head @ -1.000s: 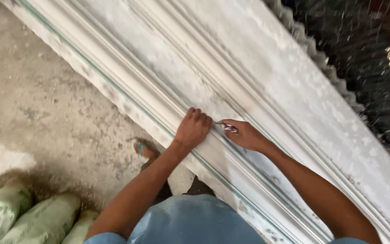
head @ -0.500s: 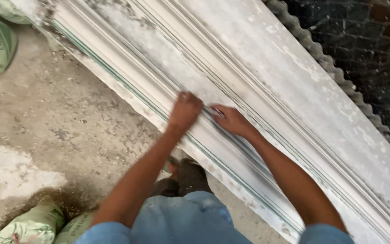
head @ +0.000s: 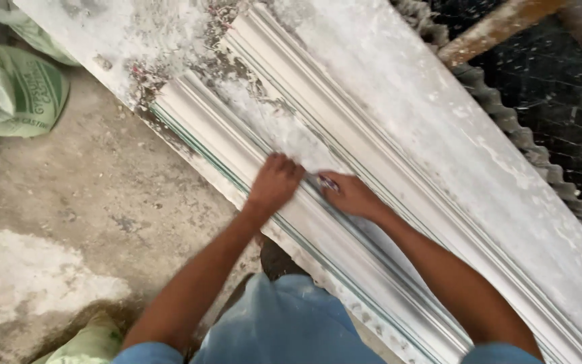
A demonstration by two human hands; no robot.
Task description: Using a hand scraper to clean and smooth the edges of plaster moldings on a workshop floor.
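A long white plaster cornice moulding (head: 210, 138) lies diagonally on a plaster-caked workbench (head: 399, 87), with a second moulding (head: 284, 61) beside it. My left hand (head: 274, 183) is curled over the near moulding's ridge, fingers closed on it. My right hand (head: 350, 195) presses on the groove just to the right, pinching a small thin tool (head: 327, 182) between its fingers. The two hands are nearly touching. Both forearms reach up from the bottom of the view.
Green sacks (head: 18, 87) lie at the upper left on the dusty concrete floor (head: 102, 202), another sack (head: 92, 344) at the bottom left. Corrugated sheet (head: 506, 128) and wire mesh (head: 560, 81) run behind the bench; a rusty bar (head: 500, 27) crosses top right.
Both hands have slid along the moulding toward its end, which has come into view with rough plaster debris. The view has shifted along the bench; the green sacks now show at upper left.
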